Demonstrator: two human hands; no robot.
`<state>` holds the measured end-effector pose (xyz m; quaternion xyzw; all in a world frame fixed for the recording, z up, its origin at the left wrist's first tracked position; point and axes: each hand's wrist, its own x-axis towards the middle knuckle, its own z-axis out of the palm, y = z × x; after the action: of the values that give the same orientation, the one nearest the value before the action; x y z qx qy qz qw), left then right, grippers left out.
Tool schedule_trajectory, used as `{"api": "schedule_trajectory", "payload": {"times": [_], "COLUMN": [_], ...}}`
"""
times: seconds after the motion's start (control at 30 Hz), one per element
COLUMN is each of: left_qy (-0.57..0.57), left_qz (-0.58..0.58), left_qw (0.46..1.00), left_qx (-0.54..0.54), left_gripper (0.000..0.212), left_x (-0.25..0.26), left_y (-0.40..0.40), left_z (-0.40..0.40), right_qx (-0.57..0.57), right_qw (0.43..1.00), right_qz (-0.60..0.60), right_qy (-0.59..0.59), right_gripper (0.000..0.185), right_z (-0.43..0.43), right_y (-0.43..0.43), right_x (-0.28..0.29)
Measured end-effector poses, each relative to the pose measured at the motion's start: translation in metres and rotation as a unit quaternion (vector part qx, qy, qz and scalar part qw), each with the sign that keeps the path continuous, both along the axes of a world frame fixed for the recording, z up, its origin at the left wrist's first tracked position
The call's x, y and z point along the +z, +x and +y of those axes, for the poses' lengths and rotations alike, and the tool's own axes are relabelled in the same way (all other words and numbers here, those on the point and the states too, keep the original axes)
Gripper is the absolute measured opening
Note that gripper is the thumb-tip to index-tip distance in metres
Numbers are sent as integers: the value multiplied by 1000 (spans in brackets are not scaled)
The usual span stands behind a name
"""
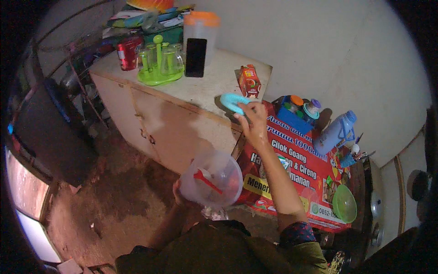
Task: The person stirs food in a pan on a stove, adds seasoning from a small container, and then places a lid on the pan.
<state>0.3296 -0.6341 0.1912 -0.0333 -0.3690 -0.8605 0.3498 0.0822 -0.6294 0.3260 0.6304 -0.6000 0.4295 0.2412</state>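
Observation:
My left hand (177,192) holds a clear, frosted plastic tub (195,167) from its left side, low in front of my body. Inside the tub lies a red plastic spoon or scoop (208,181). My right hand (254,123) pinches a turquoise, round-edged object (232,102) over the near right corner of the cabinet top; too blurred to tell whether it is a lid. Just beyond it stands a small red printed carton (249,81). Part of the left hand is hidden behind the tub.
On the wooden cabinet (164,113) stand a green rack of glass mugs (160,66), a dark phone (195,57) propped against an orange-lidded container (202,22), and a red pack (129,53). Right, a banner-covered table (291,164) bears a blue flask (335,132), blue basket (294,118) and green bowl (345,204).

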Motion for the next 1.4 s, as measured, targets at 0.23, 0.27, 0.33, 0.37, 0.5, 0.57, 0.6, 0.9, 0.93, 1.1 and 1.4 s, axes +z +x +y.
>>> {"api": "schedule_trajectory", "payload": {"times": [0.23,0.27,0.33,0.37,0.5,0.57,0.6,0.9,0.93,1.1,1.4], "left_qy": [-17,-16,-15,-16,-18,-16,-13,3,2,-7,-4], "left_qz": [4,4,6,6,22,33,38,44,24,-11,-48], "left_qw": [998,998,996,995,984,978,976,956,952,944,945], "left_qx": [-58,-63,-85,-96,-178,-205,-214,-290,-304,-329,-324], "left_gripper": [78,78,79,79,79,80,80,88,95,113,97], "left_x": [3,1,-4,-5,2,-1,0,-5,-3,-4,-17], "left_y": [-12,-11,-16,-19,-52,-60,-63,-89,-92,-112,-147], "left_z": [-22,-24,-27,-26,-11,-3,0,45,50,90,192], "right_qx": [9,36,170,165,-37,-101,-100,-172,-158,-79,-81], "right_qw": [989,965,921,904,872,823,833,843,840,772,748], "right_qz": [-129,-233,-270,-252,-115,-109,-118,-288,-312,-513,-583], "right_qy": [76,112,223,304,474,548,531,422,416,367,307], "right_gripper": [27,23,14,14,14,16,15,15,15,18,18], "right_z": [54,77,116,127,142,140,144,214,223,272,415], "right_y": [14,32,63,80,119,123,122,105,101,81,45], "right_x": [17,29,33,28,-22,-34,-38,-45,-51,-69,-37]}}
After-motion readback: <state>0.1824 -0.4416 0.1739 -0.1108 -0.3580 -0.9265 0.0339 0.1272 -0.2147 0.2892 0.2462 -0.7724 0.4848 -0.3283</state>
